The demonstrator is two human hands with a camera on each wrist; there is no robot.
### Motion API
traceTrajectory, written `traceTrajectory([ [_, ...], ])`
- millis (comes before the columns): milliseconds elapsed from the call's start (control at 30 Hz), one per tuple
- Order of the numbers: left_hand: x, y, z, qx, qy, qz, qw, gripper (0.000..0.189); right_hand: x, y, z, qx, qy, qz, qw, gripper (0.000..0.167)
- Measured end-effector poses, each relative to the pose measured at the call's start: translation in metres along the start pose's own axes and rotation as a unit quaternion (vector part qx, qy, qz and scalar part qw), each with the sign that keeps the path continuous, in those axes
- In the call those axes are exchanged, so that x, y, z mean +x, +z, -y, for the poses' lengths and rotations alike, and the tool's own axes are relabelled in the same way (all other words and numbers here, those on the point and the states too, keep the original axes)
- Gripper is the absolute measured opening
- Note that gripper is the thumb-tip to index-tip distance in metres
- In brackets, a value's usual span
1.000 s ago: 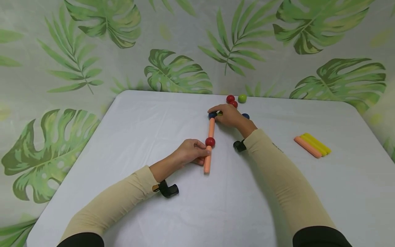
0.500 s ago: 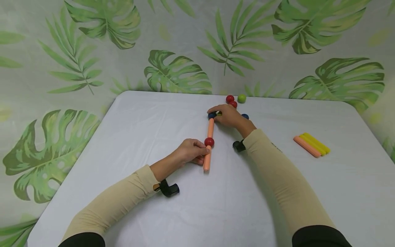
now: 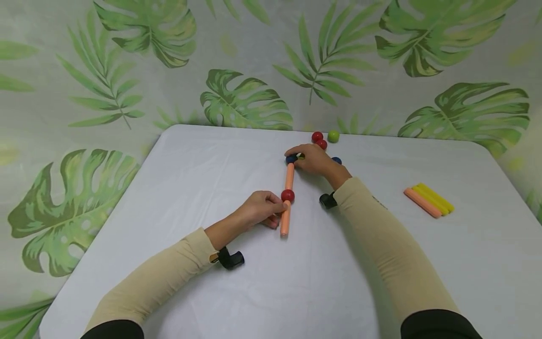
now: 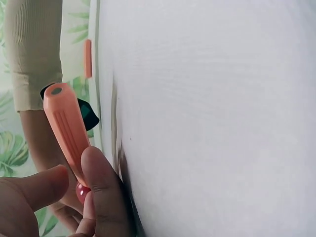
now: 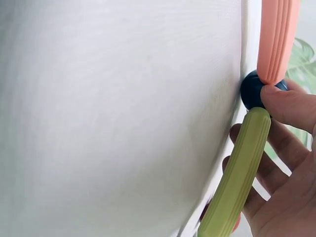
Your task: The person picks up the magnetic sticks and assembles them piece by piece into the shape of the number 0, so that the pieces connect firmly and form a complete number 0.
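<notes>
A line of magnetic sticks and balls runs away from me at mid-table. My left hand (image 3: pixel 259 208) holds its near orange stick (image 3: pixel 284 226) close to the red ball (image 3: pixel 288 195); in the left wrist view the stick's free end (image 4: pixel 57 91) faces the camera. Beyond that ball a second orange stick (image 3: pixel 290 176) reaches the dark blue ball (image 3: pixel 290 160). My right hand (image 3: pixel 315 160) pinches this ball. The right wrist view shows a yellow-green stick (image 5: pixel 237 170) meeting the blue ball from the other side; the palm hides most of it in the head view.
Two red balls (image 3: pixel 317 137) and a green ball (image 3: pixel 333 136) lie near the far table edge. Another blue ball (image 3: pixel 336 160) is partly hidden behind the right wrist. On the right, an orange stick (image 3: pixel 422 202) lies against yellow sticks (image 3: pixel 433 198).
Both hands stay almost in place on the line of sticks. The lower fingers of my left hand have shifted slightly toward me.
</notes>
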State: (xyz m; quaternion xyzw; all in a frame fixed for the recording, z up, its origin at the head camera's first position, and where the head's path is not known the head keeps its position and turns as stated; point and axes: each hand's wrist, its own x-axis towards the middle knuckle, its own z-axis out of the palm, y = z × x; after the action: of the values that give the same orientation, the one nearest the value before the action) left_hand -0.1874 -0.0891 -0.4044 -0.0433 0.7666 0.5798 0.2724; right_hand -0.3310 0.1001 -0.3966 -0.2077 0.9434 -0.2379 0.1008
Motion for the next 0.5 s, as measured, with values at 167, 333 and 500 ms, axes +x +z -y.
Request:
traceTrajectory([
  [167, 0.003, -0.012, 0.003, 0.044, 0.020, 0.008, 0.9988, 0.017, -0.003, -0.003, 0.000, -0.002, 0.000, 0.012, 0.9999, 0.040],
  [333, 0.004, -0.026, 0.005, 0.079, 0.023, 0.038, 0.9959, 0.017, -0.020, -0.025, -0.004, -0.018, -0.027, 0.000, 0.9995, 0.044],
  [500, 0.000, -0.035, 0.005, 0.106, 0.033, 0.046, 0.9927, 0.016, -0.051, -0.044, -0.012, -0.040, -0.058, -0.015, 0.9974, 0.044],
])
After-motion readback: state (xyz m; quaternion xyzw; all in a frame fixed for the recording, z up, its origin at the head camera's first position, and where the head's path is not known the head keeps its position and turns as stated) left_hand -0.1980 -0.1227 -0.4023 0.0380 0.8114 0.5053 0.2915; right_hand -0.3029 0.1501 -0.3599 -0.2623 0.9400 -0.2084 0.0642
